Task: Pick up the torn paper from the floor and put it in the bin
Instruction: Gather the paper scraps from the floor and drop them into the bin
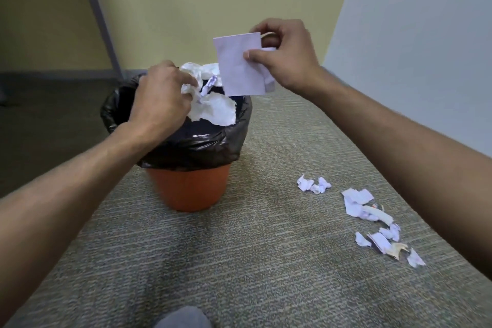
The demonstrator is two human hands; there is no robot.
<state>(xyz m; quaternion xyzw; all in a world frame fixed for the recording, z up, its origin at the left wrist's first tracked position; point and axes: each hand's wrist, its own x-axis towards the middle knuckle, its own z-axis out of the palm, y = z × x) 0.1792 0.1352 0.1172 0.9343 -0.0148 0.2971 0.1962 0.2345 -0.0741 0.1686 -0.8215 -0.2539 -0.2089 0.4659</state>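
An orange bin (187, 189) lined with a black bag (202, 146) stands on the carpet, with white crumpled paper (213, 112) heaped in its mouth. My left hand (159, 98) is over the bin's left side, fingers curled into the crumpled paper. My right hand (286, 54) is above and right of the bin and pinches a flat white paper piece (239, 66) between thumb and fingers. Torn paper scraps (314, 184) lie on the floor right of the bin, and a longer trail of scraps (378, 224) lies further right.
Grey-green carpet (239, 261) covers the floor. A yellow wall stands behind the bin and a pale blue-grey wall (426, 61) runs along the right. A grey metal leg (98, 16) slants down at the back left. A grey knee (183, 318) shows at the bottom edge.
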